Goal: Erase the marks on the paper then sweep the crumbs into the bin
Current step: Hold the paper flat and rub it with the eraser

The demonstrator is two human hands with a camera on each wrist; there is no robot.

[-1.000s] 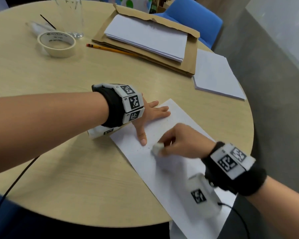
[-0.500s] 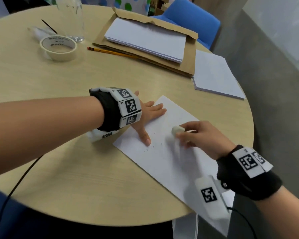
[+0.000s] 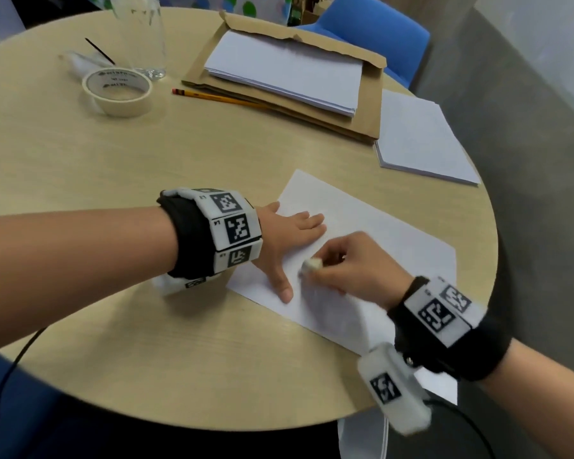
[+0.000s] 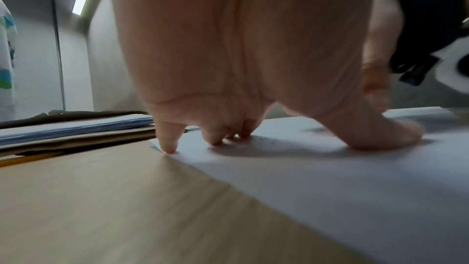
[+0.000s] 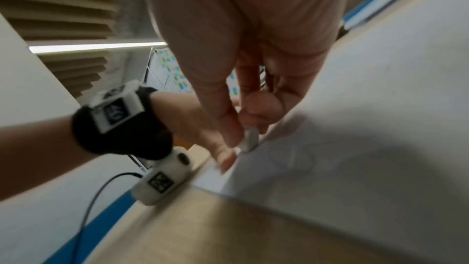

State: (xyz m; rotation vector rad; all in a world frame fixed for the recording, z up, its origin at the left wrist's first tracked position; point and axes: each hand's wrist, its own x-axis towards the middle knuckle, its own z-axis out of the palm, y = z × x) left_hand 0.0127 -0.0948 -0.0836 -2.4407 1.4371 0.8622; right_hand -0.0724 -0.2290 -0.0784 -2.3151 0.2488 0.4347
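Observation:
A white sheet of paper (image 3: pixel 371 233) lies on the round wooden table (image 3: pixel 113 180) near its right front edge. My left hand (image 3: pixel 292 240) lies flat on the sheet's left part, fingers spread and pressing it down; the left wrist view shows the fingertips (image 4: pixel 167 148) at the paper's edge. My right hand (image 3: pixel 348 263) pinches a small white eraser (image 3: pixel 310 266) against the paper, just right of the left thumb. The eraser (image 5: pixel 250 141) shows between thumb and fingers in the right wrist view. Faint dark specks (image 4: pixel 264 140) lie on the paper by the left fingers. No bin is in view.
At the back stand a roll of masking tape (image 3: pixel 117 91), a clear glass (image 3: pixel 140 31), a yellow pencil (image 3: pixel 219 98) and a brown envelope with a paper stack (image 3: pixel 285 67). Another paper stack (image 3: pixel 421 140) lies at the right edge. A blue chair (image 3: pixel 375 31) stands behind the table.
My right hand has rubbed the eraser back and forth across the paper: away to the right half a second ago, now back close to the left thumb. The left hand stays pressed down.

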